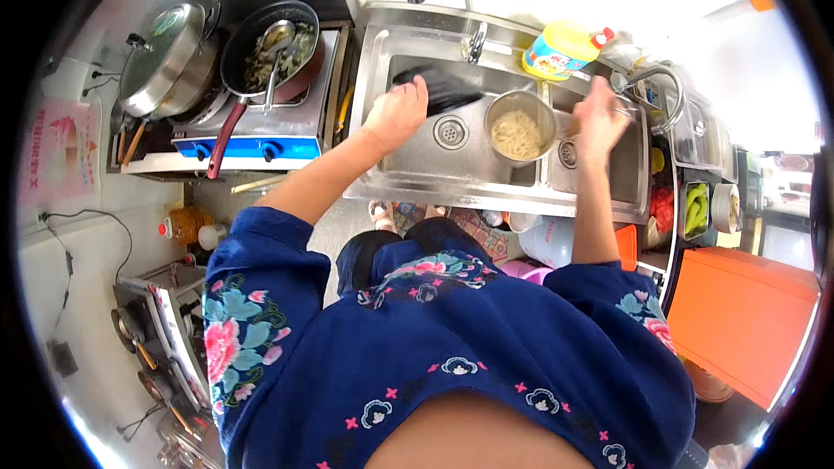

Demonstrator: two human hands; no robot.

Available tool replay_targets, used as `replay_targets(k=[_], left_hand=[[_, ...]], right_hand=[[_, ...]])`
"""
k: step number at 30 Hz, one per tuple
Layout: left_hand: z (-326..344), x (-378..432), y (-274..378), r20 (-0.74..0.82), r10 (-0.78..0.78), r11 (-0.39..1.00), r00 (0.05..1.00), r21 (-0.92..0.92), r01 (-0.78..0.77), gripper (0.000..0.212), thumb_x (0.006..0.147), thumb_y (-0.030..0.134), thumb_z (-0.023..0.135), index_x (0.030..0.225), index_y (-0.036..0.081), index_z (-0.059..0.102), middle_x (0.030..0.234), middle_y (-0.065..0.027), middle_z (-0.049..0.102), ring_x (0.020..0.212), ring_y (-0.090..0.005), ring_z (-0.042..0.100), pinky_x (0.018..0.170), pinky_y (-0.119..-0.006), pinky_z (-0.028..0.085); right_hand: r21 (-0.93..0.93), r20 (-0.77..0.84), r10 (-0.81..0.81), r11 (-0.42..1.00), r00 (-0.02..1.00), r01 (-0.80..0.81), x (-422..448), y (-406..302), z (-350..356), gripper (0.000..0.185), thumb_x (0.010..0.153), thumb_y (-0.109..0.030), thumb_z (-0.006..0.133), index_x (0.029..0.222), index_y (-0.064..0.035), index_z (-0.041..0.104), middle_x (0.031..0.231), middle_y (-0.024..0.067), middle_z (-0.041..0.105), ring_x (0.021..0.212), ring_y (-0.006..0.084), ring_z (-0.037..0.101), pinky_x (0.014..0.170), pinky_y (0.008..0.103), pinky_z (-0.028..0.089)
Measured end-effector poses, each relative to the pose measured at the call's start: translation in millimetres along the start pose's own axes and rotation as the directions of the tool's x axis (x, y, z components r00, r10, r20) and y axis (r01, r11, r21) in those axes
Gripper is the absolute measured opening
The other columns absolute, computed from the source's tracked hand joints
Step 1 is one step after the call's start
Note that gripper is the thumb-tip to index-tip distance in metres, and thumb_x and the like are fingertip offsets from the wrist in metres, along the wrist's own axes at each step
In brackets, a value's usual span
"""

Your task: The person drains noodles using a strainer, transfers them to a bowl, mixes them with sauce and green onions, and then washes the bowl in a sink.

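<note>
In my left hand [399,112], above the larger sink basin, is a dark, flat-looking object [443,88], blurred, so its kind cannot be told. My right hand [601,118] is over the smaller basin, fingers bent; a thin metal piece shows beside them, and whether they grip it is unclear. Between the hands, a round metal pot or strainer [521,127] with pale, wet-looking food rests near the divider of the steel sink [423,185]. A yellow detergent bottle [559,52] with a red cap stands on the sink's back ledge, near the small chrome faucet [477,43].
Left of the sink, a gas stove [254,137] bears a frying pan [238,124] with food and a ladle [272,78], and a lidded steel pot [163,65]. A curved faucet [674,101] and a tray of green vegetables [696,208] are at the right.
</note>
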State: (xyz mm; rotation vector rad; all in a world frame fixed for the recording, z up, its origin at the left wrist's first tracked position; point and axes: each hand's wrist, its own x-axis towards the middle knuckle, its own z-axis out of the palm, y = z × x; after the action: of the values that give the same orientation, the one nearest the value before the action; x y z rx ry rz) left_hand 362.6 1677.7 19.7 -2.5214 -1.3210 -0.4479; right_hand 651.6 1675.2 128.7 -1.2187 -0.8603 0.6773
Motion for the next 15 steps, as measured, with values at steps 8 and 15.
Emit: replay_targets(k=[8,15], left_hand=[[32,-7,1,0.281,-0.516,0.8,0.809,-0.178,0.572,0.011,0.079,0.009,0.05,0.084,0.001,0.056,0.078,-0.0197,0.065,0.07,-0.0338,0.066,0.063,-0.042,0.054],[77,-86,21,0.664,-0.635,0.168,0.395,-0.38,0.909,0.037,0.077,0.025,0.049,0.093,-0.006,0.061,0.097,-0.0269,0.061,0.096,-0.04,0.059,0.089,-0.044,0.044]], right_hand=[[-0.246,0.097,-0.098,0.962,0.99,0.119,-5,47,4,0.034,0.092,-0.025,0.056,0.065,-0.0046,0.053,0.052,-0.0031,0.042,0.046,0.0043,0.038,0.042,0.0226,0.029],[-0.52,0.637,-0.157,0.636,0.755,0.571,-11,5,53,0.028,0.09,-0.026,0.056,0.082,0.0008,0.061,0.06,0.0138,0.06,0.056,0.0242,0.06,0.057,0.0322,0.046]])
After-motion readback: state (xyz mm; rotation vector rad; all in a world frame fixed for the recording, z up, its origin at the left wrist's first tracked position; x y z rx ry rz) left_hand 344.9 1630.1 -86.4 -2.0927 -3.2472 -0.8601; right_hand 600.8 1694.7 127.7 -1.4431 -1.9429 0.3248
